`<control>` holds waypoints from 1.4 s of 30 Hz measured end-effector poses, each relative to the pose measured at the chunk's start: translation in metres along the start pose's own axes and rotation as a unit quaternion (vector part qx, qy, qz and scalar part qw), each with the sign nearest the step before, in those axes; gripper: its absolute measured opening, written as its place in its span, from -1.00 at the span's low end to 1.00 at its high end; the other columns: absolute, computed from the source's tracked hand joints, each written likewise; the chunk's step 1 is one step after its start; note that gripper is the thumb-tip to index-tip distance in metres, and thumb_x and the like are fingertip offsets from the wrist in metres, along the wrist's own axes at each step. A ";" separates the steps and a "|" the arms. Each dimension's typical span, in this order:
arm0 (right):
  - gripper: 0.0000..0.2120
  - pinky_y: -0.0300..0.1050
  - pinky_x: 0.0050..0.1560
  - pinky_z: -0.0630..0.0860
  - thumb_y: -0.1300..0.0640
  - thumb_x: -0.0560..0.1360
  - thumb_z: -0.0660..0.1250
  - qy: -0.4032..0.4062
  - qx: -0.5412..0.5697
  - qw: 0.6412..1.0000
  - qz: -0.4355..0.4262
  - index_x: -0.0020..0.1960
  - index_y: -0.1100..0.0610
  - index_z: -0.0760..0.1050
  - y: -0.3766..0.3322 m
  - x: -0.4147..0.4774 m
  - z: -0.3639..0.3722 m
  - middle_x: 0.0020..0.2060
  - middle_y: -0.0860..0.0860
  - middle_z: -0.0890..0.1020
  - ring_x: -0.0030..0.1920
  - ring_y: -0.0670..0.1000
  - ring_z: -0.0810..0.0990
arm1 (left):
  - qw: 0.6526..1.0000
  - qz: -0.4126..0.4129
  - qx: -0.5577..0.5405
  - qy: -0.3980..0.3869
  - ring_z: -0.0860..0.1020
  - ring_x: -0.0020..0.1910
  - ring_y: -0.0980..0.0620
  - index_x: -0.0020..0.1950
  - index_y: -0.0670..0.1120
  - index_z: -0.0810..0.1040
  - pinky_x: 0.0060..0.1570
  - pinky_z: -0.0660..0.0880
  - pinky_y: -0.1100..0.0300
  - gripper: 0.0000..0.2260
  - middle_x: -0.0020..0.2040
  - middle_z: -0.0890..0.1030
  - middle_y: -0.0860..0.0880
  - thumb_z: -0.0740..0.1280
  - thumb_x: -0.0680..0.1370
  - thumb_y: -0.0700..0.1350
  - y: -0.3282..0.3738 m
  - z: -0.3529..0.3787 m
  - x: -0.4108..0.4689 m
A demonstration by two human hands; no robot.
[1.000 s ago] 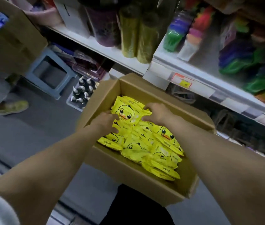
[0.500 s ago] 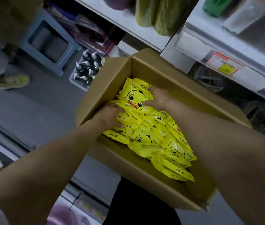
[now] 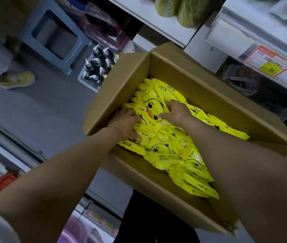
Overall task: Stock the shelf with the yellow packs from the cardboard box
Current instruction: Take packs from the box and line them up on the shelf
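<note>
Where hands (image 3: 126,124) (image 3: 177,113) meet, pack (image 3: 154,109) seemingly gripped.

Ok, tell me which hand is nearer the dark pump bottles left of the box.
Left. The left hand holds yellow packs by the box wall facing the bottles; the right hand holds packs deeper inside, farther from them.

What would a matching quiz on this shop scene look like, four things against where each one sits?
Things:
1 yellow packs
2 price tag
3 shoe
4 dark bottles

Places:
a on the floor, far left
b on the shelf edge, right
c inside the box
d in the white tray left of the box

Pairs: 1-c, 2-b, 3-a, 4-d.
</note>
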State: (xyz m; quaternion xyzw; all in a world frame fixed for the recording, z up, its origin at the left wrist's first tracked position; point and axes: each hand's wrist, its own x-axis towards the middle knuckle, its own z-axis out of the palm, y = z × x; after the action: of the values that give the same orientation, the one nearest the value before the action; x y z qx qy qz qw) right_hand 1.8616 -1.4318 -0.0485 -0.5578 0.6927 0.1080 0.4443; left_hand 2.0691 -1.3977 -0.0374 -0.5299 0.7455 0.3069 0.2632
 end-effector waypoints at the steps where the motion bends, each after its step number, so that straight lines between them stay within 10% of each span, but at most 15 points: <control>1: -0.55 -0.06 -0.07 0.43 -0.08 0.47 0.45 -0.001 0.008 1.000 0.007 0.20 0.18 0.44 0.003 -0.002 0.000 0.09 0.14 0.55 0.08 0.16 0.52 | 1.000 -0.004 0.007 0.001 0.28 0.35 -0.08 0.32 0.11 0.45 0.34 0.24 0.02 -0.42 0.33 0.37 0.00 0.51 0.35 0.19 0.002 0.000 0.001; 11: -0.42 -0.05 0.26 0.40 0.02 0.51 0.42 -0.023 -0.023 0.999 0.010 0.45 0.15 0.35 0.043 -0.055 -0.039 0.38 0.16 0.45 0.36 0.18 0.42 | 0.994 0.014 -0.104 0.004 0.52 -0.05 -0.10 0.18 -0.03 0.42 -0.14 0.49 0.07 -0.58 0.01 0.54 -0.08 0.48 0.45 0.08 0.018 -0.034 -0.010; 21: -0.44 -0.11 0.32 0.33 0.01 0.57 0.33 0.046 0.031 0.998 0.025 0.50 0.16 0.29 0.084 -0.154 -0.086 0.47 0.12 0.37 0.43 0.15 0.36 | 0.985 0.070 -0.156 0.015 0.44 0.32 -0.14 0.47 -0.07 0.30 0.24 0.42 0.04 -0.38 0.36 0.47 -0.17 0.30 0.53 0.24 0.080 -0.089 -0.051; 33: -0.69 -0.12 -0.13 0.42 -0.10 0.40 0.51 0.190 0.031 0.981 -0.022 -0.01 0.10 0.63 0.143 -0.286 -0.166 -0.04 0.09 0.67 0.00 0.11 0.61 | 0.979 0.061 -0.184 -0.068 0.29 0.47 -0.13 0.53 -0.02 0.28 0.27 0.32 -0.03 -0.16 0.51 0.31 -0.04 0.44 0.37 0.31 0.209 -0.174 -0.130; 42: -0.67 -0.15 -0.09 0.36 -0.10 0.33 0.57 0.284 0.008 0.956 -0.068 -0.01 0.00 0.58 0.254 -0.387 -0.227 -0.08 -0.01 0.57 0.01 0.04 0.51 | 0.993 0.100 -0.060 0.035 0.61 0.04 0.00 0.14 0.02 0.61 0.16 0.54 0.04 -0.42 0.06 0.64 0.05 0.57 0.22 0.26 0.342 -0.192 -0.183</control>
State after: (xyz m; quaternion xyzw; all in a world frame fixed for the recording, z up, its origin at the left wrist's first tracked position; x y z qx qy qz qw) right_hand 1.5218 -1.2268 0.2803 -0.6074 0.7517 -0.0906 0.2402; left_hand 1.7857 -1.3389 0.2840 -0.4777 0.7837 0.3575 0.1725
